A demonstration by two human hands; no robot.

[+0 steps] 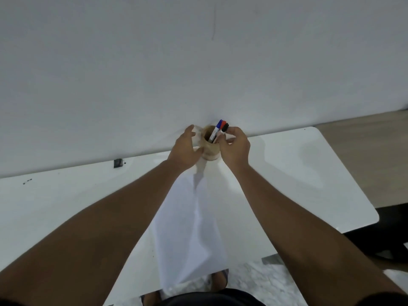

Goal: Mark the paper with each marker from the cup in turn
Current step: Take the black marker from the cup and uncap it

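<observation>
Wall (154, 62): plain grey-white, fills the upper half of the view, meeting the counter's far edge directly behind the cup.

Counter (309, 173): white, glossy, rounded corner at the right; far edge against the wall, near edge cut short at the person's body. Broad bare stretches lie left and right of the arms, giving ample room to swing a marker down to the sheet.

Paper (189, 228): white sheet, lying lengthwise between the forearms, running from just below the cup toward the near edge, which it appears to overhang. Creased or slightly lifted along its middle; probably placed centrally so either hand reaches it.

Cup (210, 151): tan, cylindrical, upright, at the counter's far edge close to the wall, little room behind it.

Left hand (187, 149): fingers spread, curved against the cup's left side, apparently steadying it; not closed on anything.

Right hand (235, 144): fingertips pinched at the black-capped marker (224, 128), seemingly to draw it out.

Remaining markers: red-capped marker (223, 123) and blue-capped marker (217, 128), leaning rightward in the cup, caps up.

Small dark object (117, 163): at the wall line, far left, well apart.
</observation>
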